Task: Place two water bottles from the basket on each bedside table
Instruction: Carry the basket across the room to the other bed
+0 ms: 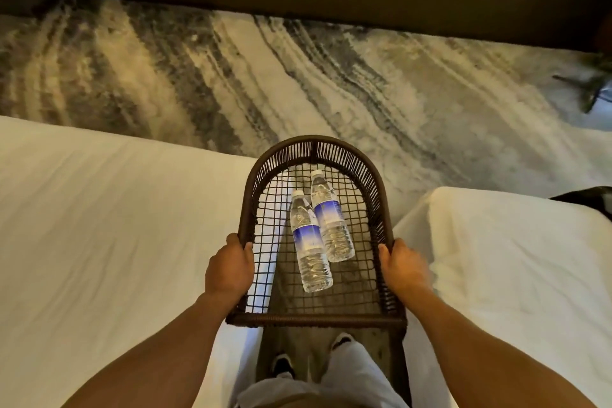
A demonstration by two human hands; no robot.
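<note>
Person stands in the narrow gap between two beds, carrying a dark wicker basket (pixel 311 156) level in front of them. Left hand (pixel 229 267) is clenched on the basket's left rim, right hand (pixel 404 270) on the right rim. The two-sided grip keeps the open mesh floor flat so the load doesn't roll.

Two water bottles lie on their sides in the basket, touching along their length, caps pointing away from the person. The nearer bottle (pixel 309 242) sits slightly left, the farther bottle (pixel 331 222) slightly right. Both have blue labels and look full.

White-sheeted left bed (pixel 99 225) and right bed (pixel 513 275) flank the basket. Patterned grey carpet (pixel 298 76) lies ahead. A dark wall or furniture edge runs across the top of the view, too dim to identify.

No bedside worktop is in view. With only two bottles left, my read is that one worktop is already stocked and this pair is for the other.

Next: reach the remaining worktop, free one hand and stand the bottles upright there. Risk: bottles rolling if the basket tips on a one-handed hold.
</note>
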